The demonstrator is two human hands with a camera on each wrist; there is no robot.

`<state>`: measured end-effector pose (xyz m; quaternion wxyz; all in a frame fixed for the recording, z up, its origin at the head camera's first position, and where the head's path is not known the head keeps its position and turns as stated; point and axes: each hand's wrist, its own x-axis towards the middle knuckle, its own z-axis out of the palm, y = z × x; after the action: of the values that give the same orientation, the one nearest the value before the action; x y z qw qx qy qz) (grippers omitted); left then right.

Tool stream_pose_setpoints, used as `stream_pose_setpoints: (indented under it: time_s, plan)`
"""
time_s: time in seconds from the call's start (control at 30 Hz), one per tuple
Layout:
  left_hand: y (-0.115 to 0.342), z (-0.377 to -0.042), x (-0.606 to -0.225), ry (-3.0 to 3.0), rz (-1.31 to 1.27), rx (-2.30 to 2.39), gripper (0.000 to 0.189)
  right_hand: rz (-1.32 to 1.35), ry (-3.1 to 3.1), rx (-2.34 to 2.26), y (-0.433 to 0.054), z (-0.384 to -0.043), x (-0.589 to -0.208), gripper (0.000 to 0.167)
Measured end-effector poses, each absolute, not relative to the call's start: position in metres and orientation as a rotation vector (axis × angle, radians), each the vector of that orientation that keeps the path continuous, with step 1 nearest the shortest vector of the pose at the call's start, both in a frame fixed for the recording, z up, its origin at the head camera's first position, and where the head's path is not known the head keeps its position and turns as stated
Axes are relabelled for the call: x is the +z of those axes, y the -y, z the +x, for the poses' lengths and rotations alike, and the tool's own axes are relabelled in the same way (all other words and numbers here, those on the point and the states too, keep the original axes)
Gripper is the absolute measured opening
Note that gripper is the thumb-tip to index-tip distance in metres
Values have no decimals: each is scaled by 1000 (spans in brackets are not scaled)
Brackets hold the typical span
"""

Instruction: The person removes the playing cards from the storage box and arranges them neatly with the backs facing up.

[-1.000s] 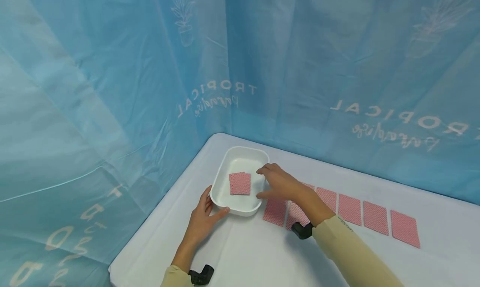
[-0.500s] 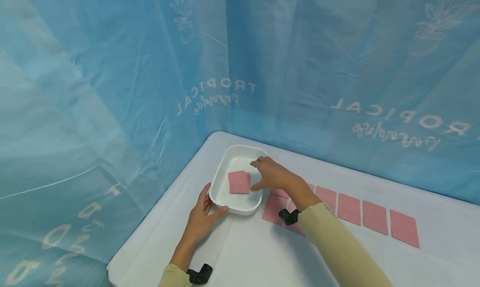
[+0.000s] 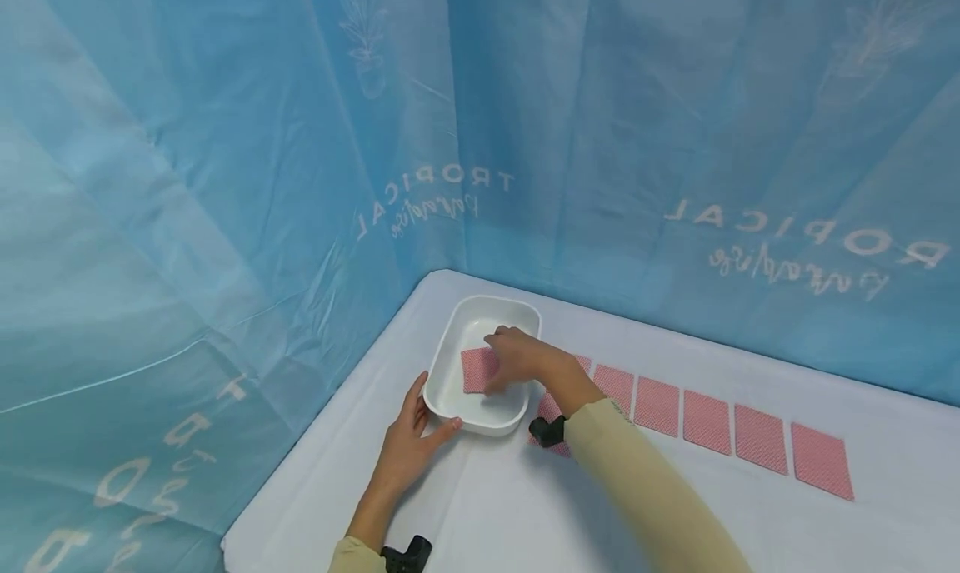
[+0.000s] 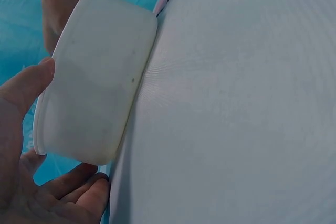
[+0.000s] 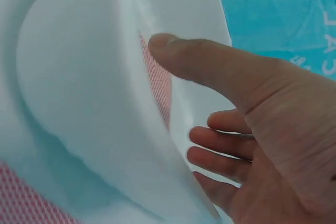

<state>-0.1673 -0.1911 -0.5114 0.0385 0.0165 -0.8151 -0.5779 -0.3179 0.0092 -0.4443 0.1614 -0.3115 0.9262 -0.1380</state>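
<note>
The right hand (image 3: 517, 361) has moved deeper into the white plastic tray (image 3: 450, 365), fingers relaxed over its red-backed cards (image 3: 474, 370); the left hand (image 3: 408, 444) grips the rim. A row of cards (image 3: 705, 421) remains on the table (image 3: 525, 506).

Left hand: left hand (image 3: 408, 450) grips the near corner of the white tray (image 3: 450, 358).
Right hand: right hand (image 3: 517, 361) reaches into the tray, over the red-backed cards (image 3: 475, 369).
Table: white table (image 3: 525, 506); a row of red-backed cards (image 3: 705, 420) lies face down to the right.
Backdrop: blue curtain (image 3: 225, 181).
</note>
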Motion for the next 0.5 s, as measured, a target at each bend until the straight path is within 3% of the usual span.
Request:
stream_pose_setpoints:
  time_s: [0.5]
  plan:
    - [186, -163, -501, 2472, 41, -1798, 91, -855, -2649, -312, 7, -323, -456, 95]
